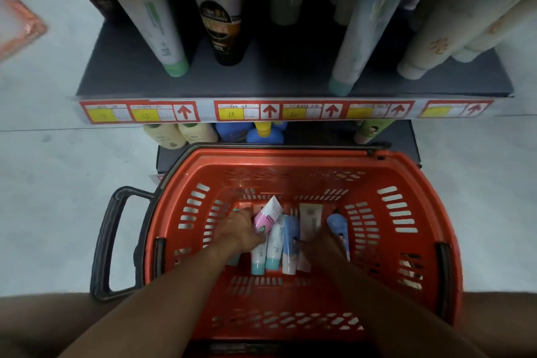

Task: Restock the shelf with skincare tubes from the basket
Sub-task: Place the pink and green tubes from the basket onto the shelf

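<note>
1. The red basket [406,171] filled the lower centre of the frame, with the shelf [261,78] and its strip of price labels [284,111] across the upper half.
2. Both hands were down in the basket among the skincare tubes. The left hand [238,229], just left of centre, had its grip closed round a pink and white tube [268,216], which stood tilted with its crimped end up.
3. The right hand [322,244], just right of centre, lay over a beige tube [310,219]. It was blurred, so I could not tell whether its grip was wide, narrow or already holding.
4. Between the hands lay two white tubes with teal caps [266,253] and a blue and white tube [290,244], touching side by side. A blue tube [338,225] lay just right of the right hand.
5. The step in hand appeared to be picking tubes out. To do it well, each hand should probably take one tube by its body, not the crimp, and lift it straight up clear of its neighbours and the basket rim.
6. On the shelf the stock stood cap down in rows: a green-capped tube [157,20] at upper left, a black tube [223,23] beside it. Matching each picked tube to its own row and label would likely matter most.
7. A dark gap showed at upper centre of the shelf; it seemed the easiest place to fill.
</note>
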### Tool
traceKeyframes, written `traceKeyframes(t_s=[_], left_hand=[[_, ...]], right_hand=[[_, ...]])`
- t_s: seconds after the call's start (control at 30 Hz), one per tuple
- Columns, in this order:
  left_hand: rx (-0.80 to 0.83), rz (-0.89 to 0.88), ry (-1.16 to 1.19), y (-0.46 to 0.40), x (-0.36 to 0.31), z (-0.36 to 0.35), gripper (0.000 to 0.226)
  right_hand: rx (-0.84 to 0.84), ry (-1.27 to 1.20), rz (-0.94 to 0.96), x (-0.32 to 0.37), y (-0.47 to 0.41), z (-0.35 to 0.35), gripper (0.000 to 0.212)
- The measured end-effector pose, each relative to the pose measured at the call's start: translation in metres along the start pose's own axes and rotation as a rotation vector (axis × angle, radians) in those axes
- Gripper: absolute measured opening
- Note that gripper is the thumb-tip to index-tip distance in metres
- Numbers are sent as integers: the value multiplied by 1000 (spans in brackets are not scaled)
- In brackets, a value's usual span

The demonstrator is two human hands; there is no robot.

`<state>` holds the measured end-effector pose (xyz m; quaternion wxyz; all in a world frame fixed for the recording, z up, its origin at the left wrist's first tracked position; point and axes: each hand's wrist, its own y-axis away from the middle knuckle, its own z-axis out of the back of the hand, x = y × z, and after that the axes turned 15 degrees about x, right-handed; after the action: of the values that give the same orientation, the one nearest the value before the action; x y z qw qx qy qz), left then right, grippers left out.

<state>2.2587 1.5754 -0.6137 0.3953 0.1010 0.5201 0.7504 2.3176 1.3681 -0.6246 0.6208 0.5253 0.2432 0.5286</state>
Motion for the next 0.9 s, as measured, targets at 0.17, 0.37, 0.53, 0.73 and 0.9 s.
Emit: traceKeyframes(t_s=[0.17,0.37,0.53,0.73,0.9], left_hand=[[1,-81,117,40,-11,18,46],[-86,-238,171,85,-22,33,50],[-191,-329,240,122,-33,48,32],[-349,-473,312,166,-54,70,33],[-443,-571,361,200,-66,93,40]], right_hand=[[-66,-9,55,6,33,13,72],[-186,0,242,14,81,30,61],[-272,-24,417,22,126,48,47],[-406,-34,604,37,171,69,45],[-512,-74,768,57,210,90,44]])
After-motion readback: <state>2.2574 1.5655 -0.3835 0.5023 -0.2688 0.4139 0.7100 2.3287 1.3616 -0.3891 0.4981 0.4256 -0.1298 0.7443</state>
